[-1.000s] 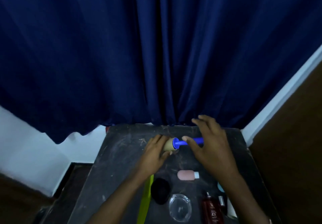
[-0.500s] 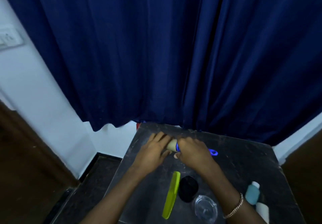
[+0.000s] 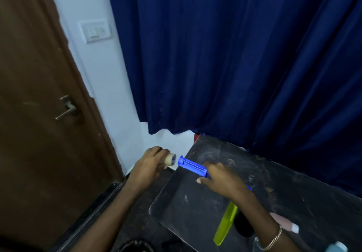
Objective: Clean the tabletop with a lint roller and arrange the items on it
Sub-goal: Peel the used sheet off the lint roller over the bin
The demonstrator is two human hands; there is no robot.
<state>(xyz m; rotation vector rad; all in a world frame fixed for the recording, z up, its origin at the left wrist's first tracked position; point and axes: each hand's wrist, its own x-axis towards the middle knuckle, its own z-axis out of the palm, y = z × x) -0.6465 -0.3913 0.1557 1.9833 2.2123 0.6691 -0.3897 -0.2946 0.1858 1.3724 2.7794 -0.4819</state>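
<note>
Since half second ago: roll pulled off handle, small gap between them; earlier both hands met over table. Left hand closed round roll, off table's left edge, over floor. Right hand wrapped round blue handle, bare spindle pointing left past edge. Left table half open; comb, pink bottle near right. Roll tan, cardboard-like.
</note>
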